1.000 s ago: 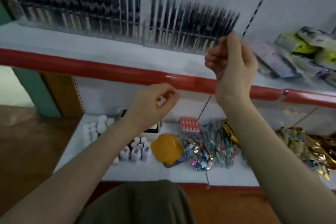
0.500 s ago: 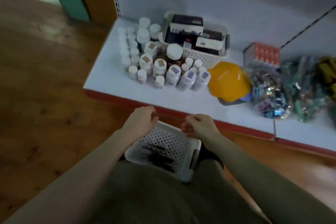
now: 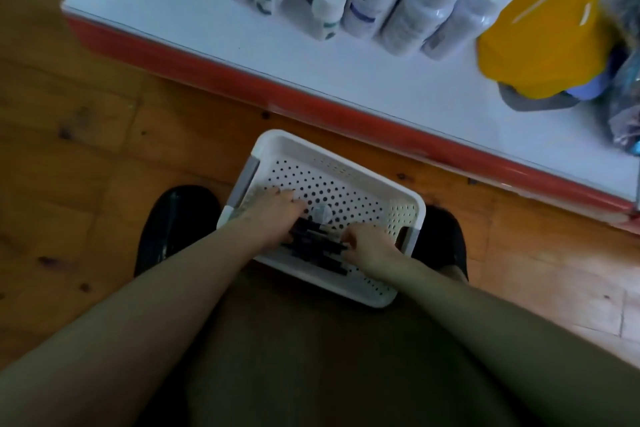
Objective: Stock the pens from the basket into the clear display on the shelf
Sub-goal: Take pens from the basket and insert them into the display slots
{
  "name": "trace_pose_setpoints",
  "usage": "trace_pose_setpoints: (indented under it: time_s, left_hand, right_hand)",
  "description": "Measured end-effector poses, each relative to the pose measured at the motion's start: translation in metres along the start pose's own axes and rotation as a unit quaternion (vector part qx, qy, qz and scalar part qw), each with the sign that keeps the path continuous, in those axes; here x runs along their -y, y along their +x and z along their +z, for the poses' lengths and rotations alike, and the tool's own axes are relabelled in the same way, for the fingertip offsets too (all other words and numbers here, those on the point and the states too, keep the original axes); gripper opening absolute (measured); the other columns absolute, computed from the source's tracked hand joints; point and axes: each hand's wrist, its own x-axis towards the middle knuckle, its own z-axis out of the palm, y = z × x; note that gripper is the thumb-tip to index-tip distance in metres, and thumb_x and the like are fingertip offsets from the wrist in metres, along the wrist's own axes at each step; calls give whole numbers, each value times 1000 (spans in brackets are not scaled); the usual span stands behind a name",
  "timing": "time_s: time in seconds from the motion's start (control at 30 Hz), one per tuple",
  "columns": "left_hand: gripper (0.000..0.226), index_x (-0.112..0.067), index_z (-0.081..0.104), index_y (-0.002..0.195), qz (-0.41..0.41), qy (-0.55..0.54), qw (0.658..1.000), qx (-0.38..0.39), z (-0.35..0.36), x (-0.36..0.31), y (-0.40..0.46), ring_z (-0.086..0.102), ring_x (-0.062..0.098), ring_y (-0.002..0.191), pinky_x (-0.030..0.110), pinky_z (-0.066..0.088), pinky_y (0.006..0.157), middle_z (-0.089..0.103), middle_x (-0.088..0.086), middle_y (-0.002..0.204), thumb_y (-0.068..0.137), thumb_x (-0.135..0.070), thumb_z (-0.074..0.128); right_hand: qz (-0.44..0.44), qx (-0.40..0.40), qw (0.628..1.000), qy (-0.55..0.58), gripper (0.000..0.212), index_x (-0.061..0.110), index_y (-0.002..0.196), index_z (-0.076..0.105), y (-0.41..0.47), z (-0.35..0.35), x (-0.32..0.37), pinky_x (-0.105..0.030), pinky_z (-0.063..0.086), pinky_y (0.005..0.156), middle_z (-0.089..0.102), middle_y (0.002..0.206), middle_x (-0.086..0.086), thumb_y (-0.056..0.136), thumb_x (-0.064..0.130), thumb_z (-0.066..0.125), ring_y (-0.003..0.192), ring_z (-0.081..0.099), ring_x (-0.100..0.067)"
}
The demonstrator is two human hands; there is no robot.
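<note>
White perforated basket [image 3: 349,180] sits on the wooden floor [image 3: 86,135] below the red-edged shelf [image 3: 311,66]. Reaching down from the left, the left hand [image 3: 273,208] curls its fingers over the dark pens [image 3: 315,243] lying in the basket; the right hand [image 3: 370,246] pinches the pile's other end, fingers bent.

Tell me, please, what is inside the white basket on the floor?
A small pile of dark pens lies in the white basket, with the left hand and right hand on it. Pens beneath the hands are hidden.
</note>
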Motion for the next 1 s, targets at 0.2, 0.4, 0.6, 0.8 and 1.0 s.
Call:
trace_pose_setpoints:
  time_s: [0.2,0.4,0.6,0.8,1.0]
  left_hand:
    - [37,-12,48,120,-27,-54,998,23,7,2,5,49,23,111,38,40,97,53,8,122,87,-24,61]
    - [42,-8,46,125,-1,-16,1000,16,7,-1,5,44,24,117,37,39,99,47,11,127,88,-24,59]
    - [31,-11,52,116,-7,-66,996,55,8,-1,7,50,21,110,34,41,97,53,7,121,88,-22,59]
    - [24,-12,57,110,-33,-151,986,56,-6,3,1,50,17,95,28,41,86,52,4,107,91,-27,56]
    - [12,-12,49,95,-28,-307,951,-5,-42,-11,-34,52,21,82,27,40,64,53,2,84,95,-23,51]
  right_hand:
    - [-2,7,998,-67,9,9,91,50,15,5,-5,-32,43,71,53,95,-12,90,-1,49,81,47,-19]
    - [-1,12,996,-88,15,9,80,50,17,10,-6,-32,44,71,51,87,-9,89,-3,51,80,50,-21]
    - [-10,12,996,-83,13,10,86,48,12,2,-9,-30,42,71,51,89,-8,91,-2,47,82,49,-20]
    - [-24,-14,1000,-4,15,1,106,56,0,-25,-7,-28,43,74,57,104,-12,94,5,48,96,56,-25]
    - [-40,-97,968,229,11,6,104,55,-52,-63,-8,-37,55,83,63,92,-9,95,13,52,89,63,-24]
